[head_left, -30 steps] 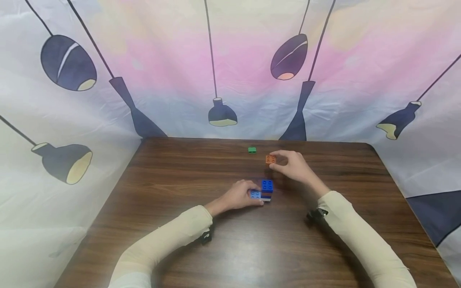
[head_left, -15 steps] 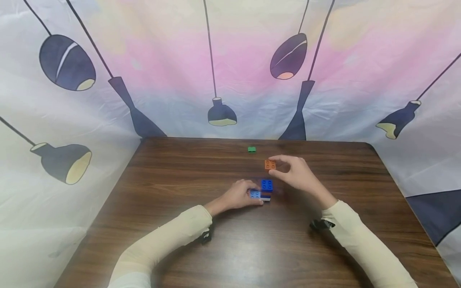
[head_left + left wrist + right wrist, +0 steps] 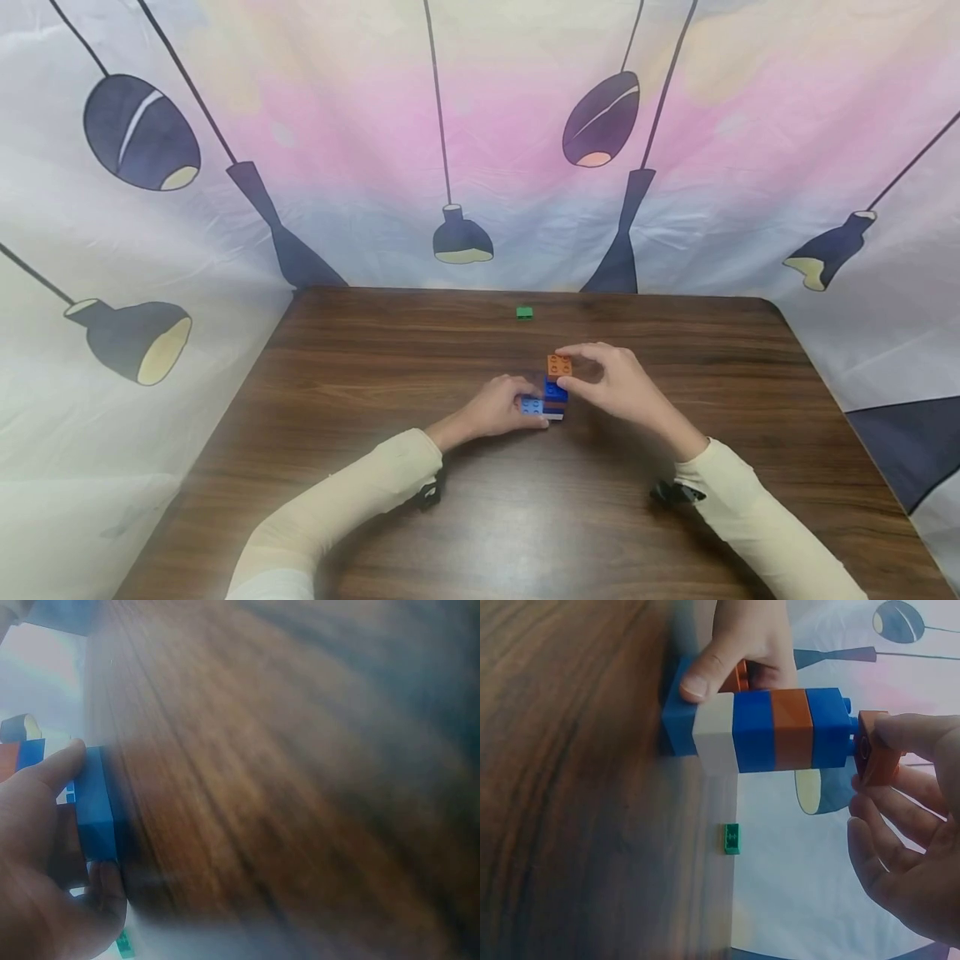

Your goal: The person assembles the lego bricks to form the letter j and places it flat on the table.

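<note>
A tower of toy building bricks (image 3: pixel 754 731) stands on the table, with white, blue, orange and blue layers showing from the bottom up. At its foot a lighter blue brick (image 3: pixel 532 406) juts out to the left. My left hand (image 3: pixel 495 407) grips this low brick, thumb (image 3: pixel 697 684) on the near side and fingers on the far side; another orange brick shows partly behind that thumb. My right hand (image 3: pixel 618 385) pinches an orange brick (image 3: pixel 879 748) between thumb and fingertips. That brick is right at the studs of the top blue brick (image 3: pixel 829 727), slightly tilted.
A small green brick (image 3: pixel 524 313) lies near the far edge of the brown wooden table (image 3: pixel 375 350). Behind the table hangs a cloth (image 3: pixel 510 125) printed with lamps.
My right hand has brought the orange brick nearer, from beyond the tower to over its top. The left hand has stayed on the low blue brick.
</note>
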